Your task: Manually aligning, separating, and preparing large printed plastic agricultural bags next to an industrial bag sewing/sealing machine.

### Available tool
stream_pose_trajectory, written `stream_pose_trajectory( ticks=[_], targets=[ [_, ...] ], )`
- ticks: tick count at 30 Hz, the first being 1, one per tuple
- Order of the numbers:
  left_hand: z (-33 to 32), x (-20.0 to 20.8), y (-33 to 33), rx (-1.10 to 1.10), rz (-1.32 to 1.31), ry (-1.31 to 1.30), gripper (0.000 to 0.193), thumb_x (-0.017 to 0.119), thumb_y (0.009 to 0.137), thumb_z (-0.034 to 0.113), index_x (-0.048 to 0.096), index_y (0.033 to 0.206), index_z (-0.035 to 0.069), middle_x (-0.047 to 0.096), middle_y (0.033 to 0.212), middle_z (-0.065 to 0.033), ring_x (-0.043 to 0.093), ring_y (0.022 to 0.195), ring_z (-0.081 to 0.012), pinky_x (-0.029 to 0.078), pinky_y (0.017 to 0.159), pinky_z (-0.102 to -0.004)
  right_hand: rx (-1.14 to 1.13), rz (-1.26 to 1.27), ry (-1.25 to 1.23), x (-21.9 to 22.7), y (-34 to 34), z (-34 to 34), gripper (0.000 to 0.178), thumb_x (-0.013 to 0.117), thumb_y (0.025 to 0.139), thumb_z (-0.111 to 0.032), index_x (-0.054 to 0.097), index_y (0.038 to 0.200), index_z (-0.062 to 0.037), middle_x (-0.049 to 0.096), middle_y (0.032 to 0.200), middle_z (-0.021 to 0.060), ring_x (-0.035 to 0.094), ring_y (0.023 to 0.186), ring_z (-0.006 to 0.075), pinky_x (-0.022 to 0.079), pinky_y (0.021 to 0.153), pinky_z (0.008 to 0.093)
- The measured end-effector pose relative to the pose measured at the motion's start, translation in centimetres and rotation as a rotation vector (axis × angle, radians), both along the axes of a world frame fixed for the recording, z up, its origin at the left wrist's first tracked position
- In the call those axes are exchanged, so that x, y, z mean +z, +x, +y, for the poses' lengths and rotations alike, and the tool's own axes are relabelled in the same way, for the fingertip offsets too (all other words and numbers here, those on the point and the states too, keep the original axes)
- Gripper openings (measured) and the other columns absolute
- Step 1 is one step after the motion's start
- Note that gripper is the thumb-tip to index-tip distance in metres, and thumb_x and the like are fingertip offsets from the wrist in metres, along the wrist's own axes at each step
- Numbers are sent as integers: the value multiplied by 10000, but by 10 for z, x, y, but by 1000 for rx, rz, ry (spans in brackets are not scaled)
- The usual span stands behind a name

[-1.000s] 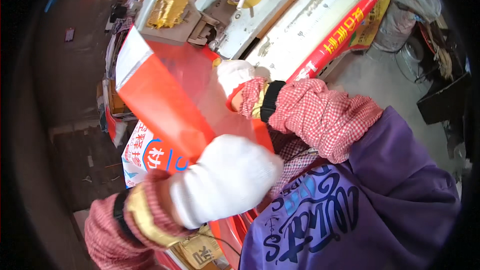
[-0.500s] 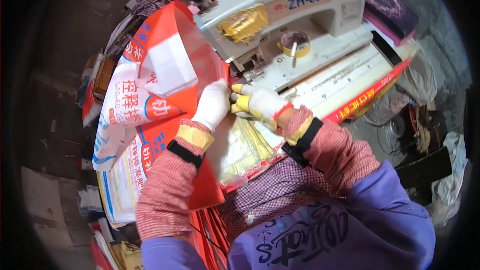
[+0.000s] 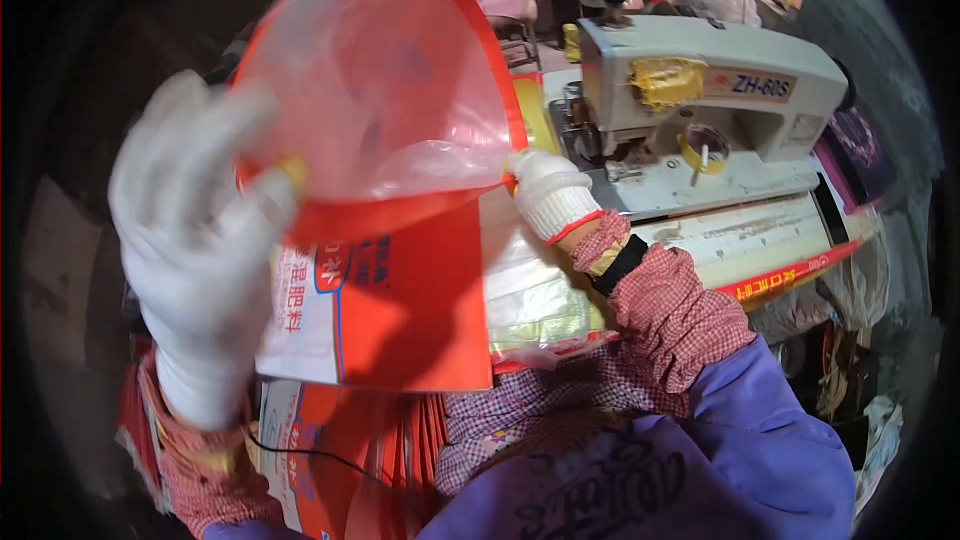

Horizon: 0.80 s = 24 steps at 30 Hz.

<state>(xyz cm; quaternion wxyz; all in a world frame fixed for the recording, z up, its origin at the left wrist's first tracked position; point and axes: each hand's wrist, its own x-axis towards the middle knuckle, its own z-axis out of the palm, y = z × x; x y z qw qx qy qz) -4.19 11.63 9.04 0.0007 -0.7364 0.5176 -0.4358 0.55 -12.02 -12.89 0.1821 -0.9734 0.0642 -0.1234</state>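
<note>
A large woven plastic bag with a clear inner liner stands with its red-rimmed mouth spread wide. My right hand, in a white glove with yellow fingertips, is closed on the right side of that rim. My left hand, gloved alike, is raised at the left side of the mouth. Its fingers are apart and slightly blurred, close in front of the bag. Under the mouth, a red and white printed bag panel lies flat. Whether it belongs to the same bag, I cannot tell.
Right of the bag stands a pale industrial sewing machine, with a tape roll on its bed. A white table strip with a red edge runs in front. Red folded bags hang by my lap, and a black cord crosses there.
The bag's mouth has been spread open and lifted. My left hand has moved away from the right hand, up and left. The sewing machine now appears farther right in view.
</note>
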Motion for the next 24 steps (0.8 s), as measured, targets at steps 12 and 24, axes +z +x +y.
stream_pose_trajectory(
  ticks=[12,24],
  targets=[
    [95,-114,104,65,575,7,1021,748,543,402,270,1321,-53,312,1346,-245,293,1264,-374,238,1054,-382,202,3,1059,75,-95,-4,120,564,823,-126,607,864,-22,560,646,2,502,548,73,399,495,210],
    [156,-195,138,1020,579,357,272,448,757,63,563,994,-6,598,964,-193,589,876,-281,473,748,-365,243,-357,423,38,-124,-21,151,664,759,-152,606,861,-55,577,702,62,519,604,143,422,550,262]
  ],
)
